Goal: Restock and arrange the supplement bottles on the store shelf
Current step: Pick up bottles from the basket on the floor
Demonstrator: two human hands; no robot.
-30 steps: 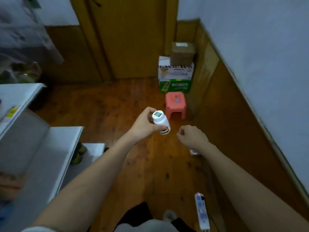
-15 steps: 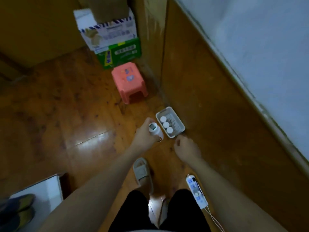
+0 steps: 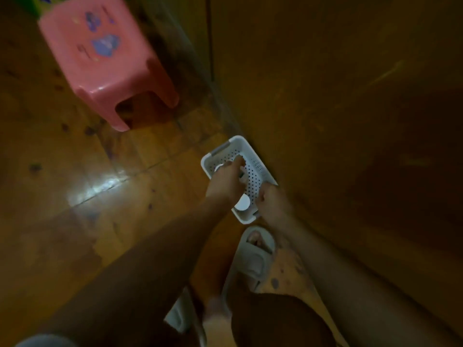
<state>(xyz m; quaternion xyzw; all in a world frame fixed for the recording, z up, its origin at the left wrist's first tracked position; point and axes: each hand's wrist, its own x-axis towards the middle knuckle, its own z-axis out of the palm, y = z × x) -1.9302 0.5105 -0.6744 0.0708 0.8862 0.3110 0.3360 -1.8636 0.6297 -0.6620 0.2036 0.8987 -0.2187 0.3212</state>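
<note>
My left hand (image 3: 226,182) is down inside the white plastic basket (image 3: 260,169), fingers reaching over the bottles there. It's too blurred and dark for me to tell whether they're curled round one or just resting. A round white bottle cap (image 3: 242,203) shows at the near end of the basket, just beside my wrist, and another pale cap edge (image 3: 219,168) peeks out at the far left of my hand. The basket is rectangular, with rounded corners and a perforated floor, and sits on the glossy wooden floor (image 3: 87,171) against the brown wall panel (image 3: 350,121). My right hand (image 3: 271,200) is at the basket's near right rim, fingers curled; its grip I can't make out. A smooth pink plastic stool (image 3: 100,58) stands far left. My grey slipper (image 3: 256,259) sits just near the basket.
</note>
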